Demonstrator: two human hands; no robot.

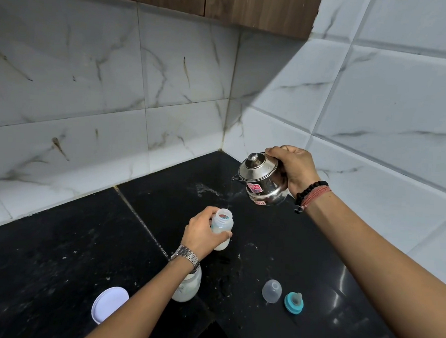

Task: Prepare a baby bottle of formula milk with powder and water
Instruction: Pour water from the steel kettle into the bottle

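My left hand grips a small clear baby bottle, open at the top and tilted slightly, with white powder or milk inside. Up and to the right, my right hand holds a steel kettle by its handle, tipped to the left. A thin stream of water falls from the spout toward the bottle's mouth. The teal teat ring and the clear cap lie on the black counter at the lower right.
A jar of white powder stands open under my left forearm, with its white lid lying to the left. Powder and water are spilled on the counter. Marble-tiled walls meet in a corner behind, under a wooden cabinet.
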